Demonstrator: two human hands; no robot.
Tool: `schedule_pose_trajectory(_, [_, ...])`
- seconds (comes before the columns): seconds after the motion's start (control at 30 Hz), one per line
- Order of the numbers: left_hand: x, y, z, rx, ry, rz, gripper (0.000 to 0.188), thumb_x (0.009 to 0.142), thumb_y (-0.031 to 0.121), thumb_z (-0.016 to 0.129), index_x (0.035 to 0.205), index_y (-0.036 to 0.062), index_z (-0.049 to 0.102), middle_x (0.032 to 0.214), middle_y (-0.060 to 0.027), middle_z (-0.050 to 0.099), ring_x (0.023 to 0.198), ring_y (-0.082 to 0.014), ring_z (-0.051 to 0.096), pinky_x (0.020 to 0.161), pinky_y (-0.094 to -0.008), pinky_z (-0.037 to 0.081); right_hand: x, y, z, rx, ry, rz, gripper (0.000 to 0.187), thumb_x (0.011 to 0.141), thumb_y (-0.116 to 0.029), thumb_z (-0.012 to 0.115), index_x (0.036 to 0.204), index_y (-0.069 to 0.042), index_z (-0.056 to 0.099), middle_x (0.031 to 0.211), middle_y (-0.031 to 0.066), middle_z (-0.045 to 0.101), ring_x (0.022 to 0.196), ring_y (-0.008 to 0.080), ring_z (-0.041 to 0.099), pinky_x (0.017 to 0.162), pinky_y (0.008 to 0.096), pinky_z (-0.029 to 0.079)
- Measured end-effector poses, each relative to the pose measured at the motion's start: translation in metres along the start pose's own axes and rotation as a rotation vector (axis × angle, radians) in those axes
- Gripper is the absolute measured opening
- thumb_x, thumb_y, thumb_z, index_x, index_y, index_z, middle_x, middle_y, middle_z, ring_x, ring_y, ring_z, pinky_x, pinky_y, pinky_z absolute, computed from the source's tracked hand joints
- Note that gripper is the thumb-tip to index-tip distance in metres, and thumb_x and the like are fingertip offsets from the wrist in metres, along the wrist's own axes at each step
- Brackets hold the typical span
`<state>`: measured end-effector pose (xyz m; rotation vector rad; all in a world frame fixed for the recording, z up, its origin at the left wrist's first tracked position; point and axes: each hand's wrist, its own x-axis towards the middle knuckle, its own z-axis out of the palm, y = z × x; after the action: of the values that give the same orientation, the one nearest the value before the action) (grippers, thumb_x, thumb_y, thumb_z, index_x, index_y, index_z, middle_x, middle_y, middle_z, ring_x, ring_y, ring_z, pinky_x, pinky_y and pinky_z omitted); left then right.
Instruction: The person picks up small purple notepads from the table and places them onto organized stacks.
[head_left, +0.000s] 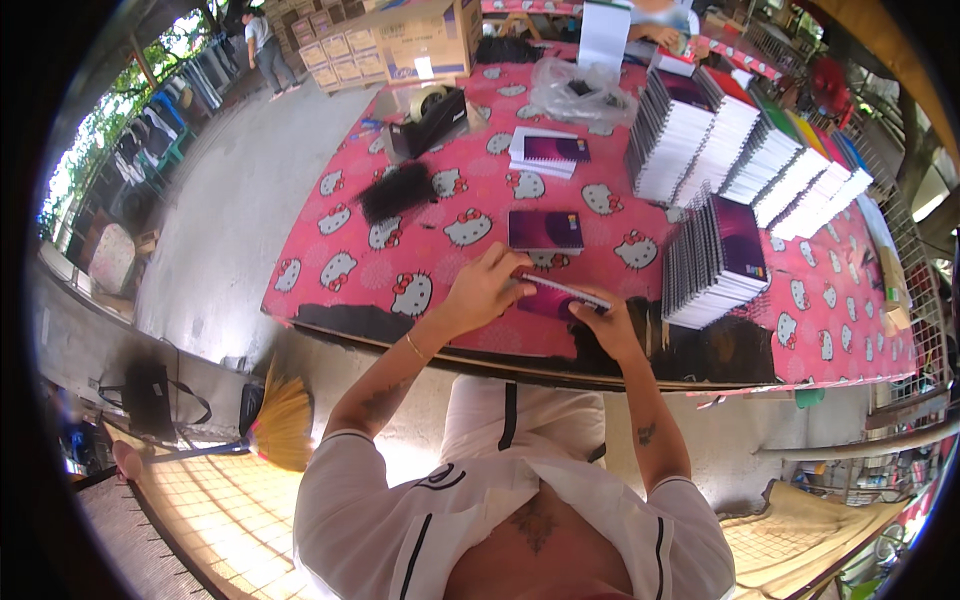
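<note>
Over the table's near edge, a small purple notebook [548,303] is tilted between my hands. My left hand [487,288] pinches its left end with thumb and fingers. My right hand [609,324] grips the opposite end, thumb along the edge. Just beyond lies another purple notebook [545,229], flat with its cover up. Farther back a spiral notebook [556,149] rests on white sheets [543,168]. To the right of my right hand stands a tall stack of purple wire-bound notebooks [712,265].
Several more stacks of notebooks [752,145] fill the table's right side. A black tape dispenser [428,125] and a black bristly pile [396,193] sit left, near a clear plastic bag [580,92]. Another person's hand [660,36] shows across the pink table [330,235]. A broom [280,425] lies below left.
</note>
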<state>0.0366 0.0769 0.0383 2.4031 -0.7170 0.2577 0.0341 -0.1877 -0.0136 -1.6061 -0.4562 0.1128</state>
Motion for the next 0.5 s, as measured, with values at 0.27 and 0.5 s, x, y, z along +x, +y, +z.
schedule_pose_trajectory(0.27, [-0.020,0.037,0.038,0.520,0.298,0.057,0.070,0.097,0.049,0.052,0.142,-0.0038,0.042,0.146,-0.0226,0.043,0.136,-0.0402,0.039,0.112,-0.0645,0.020,-0.019,-0.032,0.026,0.043,0.191,0.083,0.030,0.094,-0.010,0.069,0.122,0.001,0.067,0.105,0.0040,0.070,0.094,0.0091,0.061,0.083,0.0253,0.050])
schedule_pose_trajectory(0.5, [0.007,0.011,-0.007,-0.013,0.096,0.174,0.018,0.093,0.017,0.066,0.108,0.0075,0.065,0.106,-0.0099,0.064,0.096,-0.0322,0.061,0.092,-0.0471,0.043,-0.016,-0.024,0.023,0.066,0.141,0.020,0.030,0.095,-0.011,0.069,0.122,0.001,0.066,0.104,0.0039,0.070,0.094,0.0082,0.060,0.085,0.0247,0.049])
